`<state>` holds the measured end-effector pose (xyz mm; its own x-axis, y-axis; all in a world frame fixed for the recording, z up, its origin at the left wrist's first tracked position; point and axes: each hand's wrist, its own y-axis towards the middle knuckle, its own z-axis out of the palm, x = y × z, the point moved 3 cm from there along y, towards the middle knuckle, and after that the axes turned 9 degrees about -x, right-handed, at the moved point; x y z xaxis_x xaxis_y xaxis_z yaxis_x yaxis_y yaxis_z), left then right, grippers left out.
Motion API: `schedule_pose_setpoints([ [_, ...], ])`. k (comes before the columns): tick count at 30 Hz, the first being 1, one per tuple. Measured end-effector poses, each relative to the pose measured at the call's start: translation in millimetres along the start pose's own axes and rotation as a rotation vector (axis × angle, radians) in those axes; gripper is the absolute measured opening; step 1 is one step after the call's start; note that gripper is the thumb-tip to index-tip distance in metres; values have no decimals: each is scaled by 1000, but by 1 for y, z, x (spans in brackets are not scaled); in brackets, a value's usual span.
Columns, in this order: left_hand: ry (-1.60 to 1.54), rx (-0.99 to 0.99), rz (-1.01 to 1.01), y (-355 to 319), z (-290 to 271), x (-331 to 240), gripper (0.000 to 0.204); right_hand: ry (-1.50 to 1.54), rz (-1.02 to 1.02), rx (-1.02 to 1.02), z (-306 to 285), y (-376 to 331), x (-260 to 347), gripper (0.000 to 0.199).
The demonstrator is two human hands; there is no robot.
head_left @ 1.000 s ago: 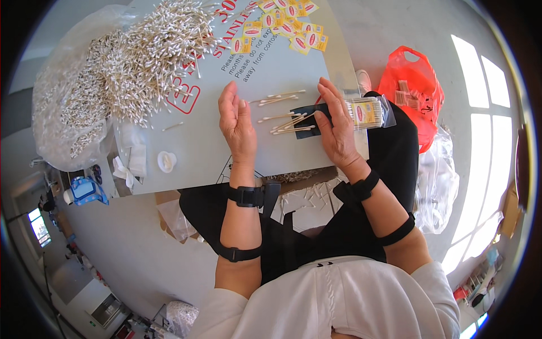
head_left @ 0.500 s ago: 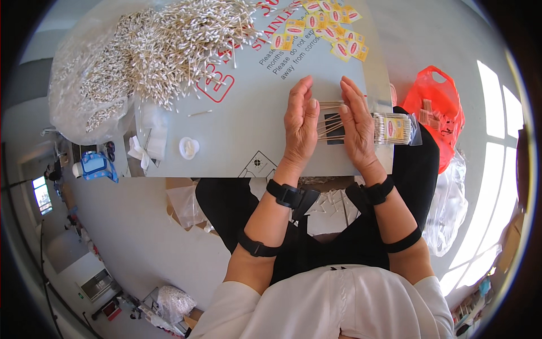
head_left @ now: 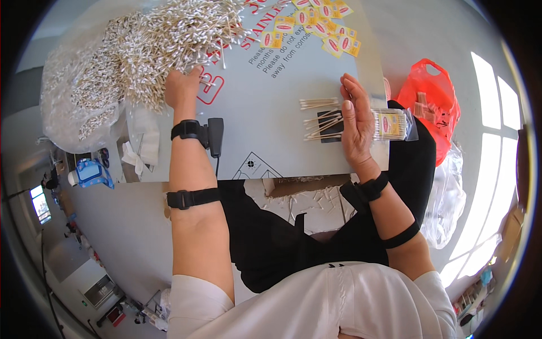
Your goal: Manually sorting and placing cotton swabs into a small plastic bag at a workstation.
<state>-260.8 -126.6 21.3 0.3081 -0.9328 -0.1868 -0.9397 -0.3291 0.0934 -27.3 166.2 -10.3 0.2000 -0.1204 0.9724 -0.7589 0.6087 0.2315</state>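
My left hand point(head_left: 182, 87) reaches into the edge of a big heap of cotton swabs point(head_left: 164, 39) at the table's far left, fingers curled among the swabs. My right hand point(head_left: 357, 121) stands on its edge, fingers straight, beside a small row of wooden-stick swabs point(head_left: 322, 120) lying over a black piece on the grey sheet point(head_left: 271, 113). A clear packet of swabs with a yellow and red label point(head_left: 392, 124) lies just right of that hand.
Yellow and red labels point(head_left: 319, 25) are scattered at the far edge. A clear bag of swabs point(head_left: 73, 96) bulges at the left. A red plastic bag point(head_left: 432, 101) sits to the right, a clear bag point(head_left: 451, 198) below it. An open cardboard box point(head_left: 305, 192) lies under the table edge.
My left hand has left the small swab pile beside my right hand and moved far left into the big heap. My right hand stays by the small row.
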Motion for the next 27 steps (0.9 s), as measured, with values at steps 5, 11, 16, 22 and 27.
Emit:
schedule_pose_setpoints([
  [5,-385,36,-68,49,19,73,32,68,8,45,20,-1,9,38],
  [11,-1453,516,-785,-41,12,17,19,50,18,1,-3,2,-1,37],
  [16,-1145,644,-336,-105,-3,-18,18,98,37,13,0,1,-3,35],
  [22,-427,647,615,-131,-3,-81,17,122,30,7,3,0,-3,34],
  [27,-368,566,839,-131,-13,-116,17,102,28,-7,1,1,-4,33],
])
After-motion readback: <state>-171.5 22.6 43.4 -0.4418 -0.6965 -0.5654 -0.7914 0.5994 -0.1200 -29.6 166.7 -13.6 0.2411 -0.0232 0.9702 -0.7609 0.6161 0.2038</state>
